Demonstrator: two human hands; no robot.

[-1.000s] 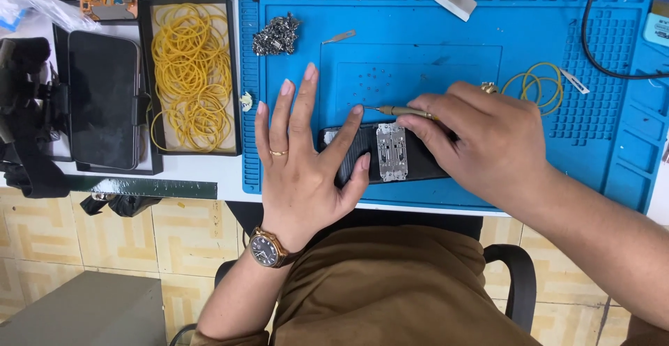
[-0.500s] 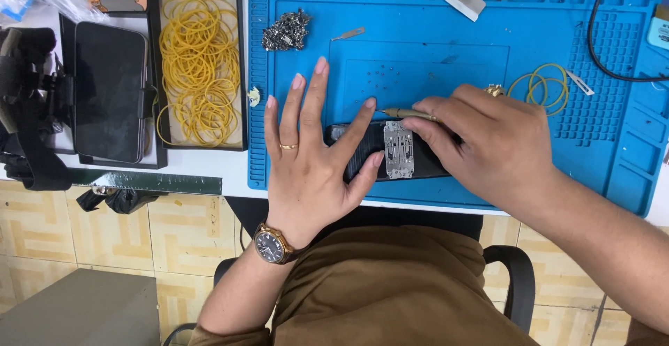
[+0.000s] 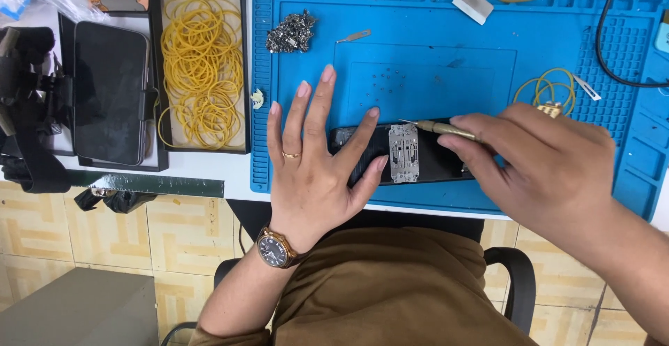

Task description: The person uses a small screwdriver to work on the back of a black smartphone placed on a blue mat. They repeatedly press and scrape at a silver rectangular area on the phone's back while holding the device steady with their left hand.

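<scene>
A black phone lies face down on the blue work mat, with a silver metal plate across its middle. My left hand rests flat, fingers spread, pressing the phone's left end with thumb and forefinger. My right hand grips a thin brass-coloured screwdriver. Its tip sits at the plate's upper edge. The phone's right end is hidden under my right hand.
A heap of small metal parts and tweezers lie on the mat's upper left. A black tray of yellow rubber bands stands left of it, beside a dark phone. Yellow bands and a black cable lie right.
My hands and the phone stay almost as they were. The screwdriver tip has shifted slightly along the plate's upper edge, and the camera view has drifted a little.
</scene>
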